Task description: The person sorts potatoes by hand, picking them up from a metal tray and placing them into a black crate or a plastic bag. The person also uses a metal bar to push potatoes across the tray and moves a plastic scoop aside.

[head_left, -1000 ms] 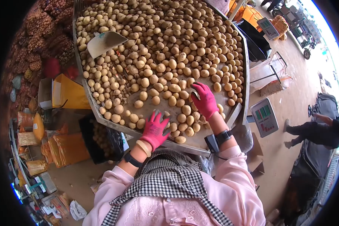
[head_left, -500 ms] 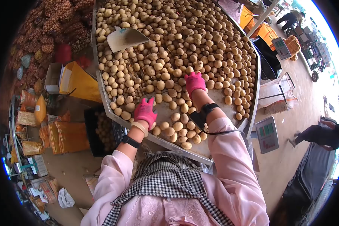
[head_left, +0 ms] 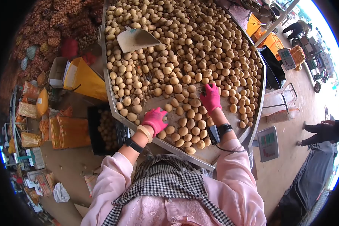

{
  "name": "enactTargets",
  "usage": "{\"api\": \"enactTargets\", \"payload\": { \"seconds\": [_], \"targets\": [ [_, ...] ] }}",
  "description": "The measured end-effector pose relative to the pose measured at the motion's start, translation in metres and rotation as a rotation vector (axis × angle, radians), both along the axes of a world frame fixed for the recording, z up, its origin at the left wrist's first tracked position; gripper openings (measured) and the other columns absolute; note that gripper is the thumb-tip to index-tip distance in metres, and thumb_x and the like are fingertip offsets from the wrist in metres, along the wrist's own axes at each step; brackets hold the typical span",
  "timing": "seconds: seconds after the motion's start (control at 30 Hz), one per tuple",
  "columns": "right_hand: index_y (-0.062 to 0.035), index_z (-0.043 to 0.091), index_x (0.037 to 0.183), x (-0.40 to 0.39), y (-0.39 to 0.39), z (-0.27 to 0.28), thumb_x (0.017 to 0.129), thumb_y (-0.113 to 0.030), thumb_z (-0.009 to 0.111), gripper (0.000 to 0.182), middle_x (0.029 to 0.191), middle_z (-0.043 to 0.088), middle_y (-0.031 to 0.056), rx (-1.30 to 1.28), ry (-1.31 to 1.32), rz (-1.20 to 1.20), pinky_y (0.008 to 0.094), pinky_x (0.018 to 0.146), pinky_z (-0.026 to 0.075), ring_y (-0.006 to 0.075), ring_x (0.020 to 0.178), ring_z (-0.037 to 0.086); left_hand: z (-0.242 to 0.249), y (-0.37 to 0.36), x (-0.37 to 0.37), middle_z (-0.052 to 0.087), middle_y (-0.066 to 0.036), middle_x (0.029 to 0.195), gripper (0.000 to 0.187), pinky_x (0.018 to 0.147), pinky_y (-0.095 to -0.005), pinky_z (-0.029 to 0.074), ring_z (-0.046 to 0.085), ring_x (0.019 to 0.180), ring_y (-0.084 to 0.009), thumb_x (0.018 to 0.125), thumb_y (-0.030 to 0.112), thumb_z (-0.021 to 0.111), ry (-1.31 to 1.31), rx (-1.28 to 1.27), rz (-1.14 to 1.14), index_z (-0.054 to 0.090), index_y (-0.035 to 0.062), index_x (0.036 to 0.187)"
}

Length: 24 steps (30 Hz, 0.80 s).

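Note:
A metal-edged sorting table (head_left: 229,113) bears a large heap of potatoes (head_left: 169,45). Wearing a pink glove, my left hand (head_left: 154,119) rests at the lower left of the heap, fingers spread against the potatoes beside it. My right hand (head_left: 211,97), gloved in pink too, touches potatoes further up and to the right, its fingers apart. Between the hands and below them lies a loose cluster of potatoes (head_left: 190,124) on the bare metal. A scoop (head_left: 137,40) lies on the heap at the upper left.
Left of the table stand a black crate (head_left: 101,130) holding potatoes, a yellow bag (head_left: 84,79) and a cardboard box (head_left: 58,71). A digital scale (head_left: 268,144) is at the right. Two people are further off at the right. Net sacks (head_left: 56,22) are piled upper left.
My right hand has moved right and towards me, my left slightly right. Potatoes between them have shifted, baring more metal. The whole view has shifted slightly, and the person at the right has changed stance.

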State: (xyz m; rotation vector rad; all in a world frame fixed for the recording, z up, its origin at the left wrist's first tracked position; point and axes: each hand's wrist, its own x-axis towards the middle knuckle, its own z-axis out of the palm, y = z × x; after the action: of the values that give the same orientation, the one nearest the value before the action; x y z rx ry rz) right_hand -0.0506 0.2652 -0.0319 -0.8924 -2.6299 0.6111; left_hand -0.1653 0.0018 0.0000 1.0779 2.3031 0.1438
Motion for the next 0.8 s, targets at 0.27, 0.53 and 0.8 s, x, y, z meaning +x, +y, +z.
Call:
{"api": "enactTargets", "payload": {
  "seconds": [0.27,0.53,0.8],
  "targets": [
    [-0.0125,0.065,0.114,-0.038,-0.070,0.019,0.083,-0.015,0.068,0.031,0.120,0.057,0.0183,0.067,-0.635,0.299,0.0408,0.088,0.055,0.0386,0.113,0.057,-0.043,0.037,-0.053,0.055,-0.008,0.129,0.046,0.098,-0.0461,0.047,0.054,0.116,-0.0339,0.081,0.028,0.071,0.411,0.380,0.233,0.061,0.0176,0.125],
    [-0.0066,0.069,0.108,-0.044,-0.021,0.017,0.083,-0.016,0.070,0.027,0.093,0.071,0.0178,-0.058,-0.573,0.458,0.0367,0.074,0.057,0.0284,0.089,0.069,-0.016,0.061,-0.081,0.044,-0.008,0.137,0.064,0.099,-0.0459,0.046,0.050,0.120,-0.0324,0.074,0.035,0.081,0.334,0.160,0.163,0.057,0.0255,0.133],
    [-0.0145,0.048,0.138,0.040,-0.016,0.004,0.099,-0.030,0.058,0.044,0.094,0.062,0.0034,-2.032,0.850,-0.028,0.0181,0.049,0.041,0.0099,0.068,0.054,-0.011,0.046,-0.063,0.061,-0.009,0.119,0.039,0.098,-0.0446,0.047,0.056,0.114,-0.0319,0.082,0.026,0.070,0.106,0.287,-0.064,0.066,0.0199,0.120]
  ]
}}
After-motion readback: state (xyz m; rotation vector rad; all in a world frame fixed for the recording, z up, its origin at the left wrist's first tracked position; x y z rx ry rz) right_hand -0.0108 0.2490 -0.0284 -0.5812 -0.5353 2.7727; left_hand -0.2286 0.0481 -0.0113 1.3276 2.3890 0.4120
